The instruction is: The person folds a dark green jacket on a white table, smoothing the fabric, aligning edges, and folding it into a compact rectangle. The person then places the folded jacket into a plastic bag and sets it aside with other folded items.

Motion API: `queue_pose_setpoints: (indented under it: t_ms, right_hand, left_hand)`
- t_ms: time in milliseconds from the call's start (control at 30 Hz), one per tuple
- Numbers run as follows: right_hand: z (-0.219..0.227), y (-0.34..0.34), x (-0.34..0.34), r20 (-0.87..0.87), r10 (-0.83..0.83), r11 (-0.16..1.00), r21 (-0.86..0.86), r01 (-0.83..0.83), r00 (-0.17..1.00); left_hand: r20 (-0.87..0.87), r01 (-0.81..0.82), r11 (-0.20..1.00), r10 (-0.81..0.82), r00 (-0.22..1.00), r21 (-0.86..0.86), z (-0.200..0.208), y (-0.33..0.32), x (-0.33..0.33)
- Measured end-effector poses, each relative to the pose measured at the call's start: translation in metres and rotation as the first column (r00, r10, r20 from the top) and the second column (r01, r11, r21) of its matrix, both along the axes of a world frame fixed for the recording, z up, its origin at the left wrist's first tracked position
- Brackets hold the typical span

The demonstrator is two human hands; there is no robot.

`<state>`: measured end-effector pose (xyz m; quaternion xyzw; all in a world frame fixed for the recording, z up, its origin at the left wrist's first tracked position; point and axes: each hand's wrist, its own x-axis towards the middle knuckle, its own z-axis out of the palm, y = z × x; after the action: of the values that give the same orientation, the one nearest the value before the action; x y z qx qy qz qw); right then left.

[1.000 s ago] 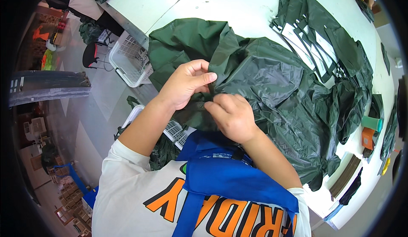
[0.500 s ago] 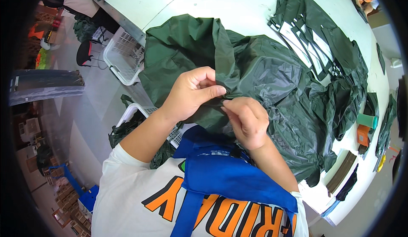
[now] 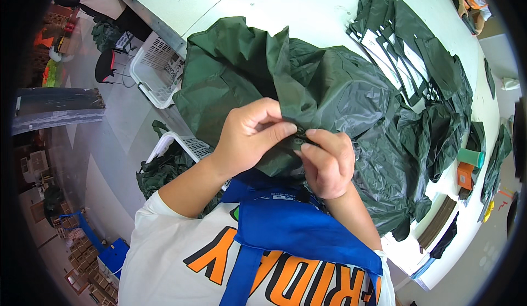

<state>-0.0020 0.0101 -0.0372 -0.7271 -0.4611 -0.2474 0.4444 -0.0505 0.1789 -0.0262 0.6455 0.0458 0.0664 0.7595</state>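
A large dark green garment of thin, shiny, raincoat-like fabric (image 3: 351, 94) lies bunched over the table edge in front of me. My left hand (image 3: 247, 136) pinches its edge between thumb and forefinger. Close to it, on the right, my right hand (image 3: 330, 160) pinches the same fabric with thumb and forefinger. Between the fingertips, small dark round snap buttons (image 3: 300, 132) show on the cloth. Whether the snap parts are joined I cannot tell. The fabric under both palms is hidden.
Dark green pieces with white sheets (image 3: 392, 59) lie at the table's far right. A green spool-like cylinder (image 3: 470, 157) and an orange block (image 3: 465, 175) are at the right edge. White baskets (image 3: 156, 64) stand left, one holding green cloth (image 3: 167, 169). Other people are at the upper corners.
My right hand has shifted slightly right and down, its fingers a little further apart, so the dark snap buttons now show. My left hand keeps its pinch, slightly lower.
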Motion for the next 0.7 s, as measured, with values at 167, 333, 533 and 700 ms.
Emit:
queue_pose_setpoints:
  t_ms: [167, 333, 533, 700]
  right_hand:
    - [-0.008, -0.002, -0.002, -0.012, 0.086, 0.995, -0.047, -0.087, 0.996]
    - [-0.005, -0.002, -0.003, -0.073, 0.130, 0.987, -0.088, -0.137, 0.989]
    - [0.001, 0.000, -0.004, -0.193, 0.069, 0.995, -0.060, -0.082, 0.979]
    - [0.020, -0.003, -0.002, -0.064, 0.122, 0.978, -0.162, -0.131, 0.990]
  left_hand:
    - [-0.074, 0.032, 0.941, -0.061, 0.995, -0.336, -0.002, 0.006, 0.008]
    - [-0.053, 0.091, 0.950, -0.111, 0.992, -0.300, -0.001, 0.003, 0.010]
    - [-0.006, 0.119, 0.987, -0.120, 0.993, -0.111, -0.002, 0.000, 0.008]
    - [-0.009, 0.159, 0.975, -0.163, 0.987, -0.156, -0.003, 0.003, 0.006]
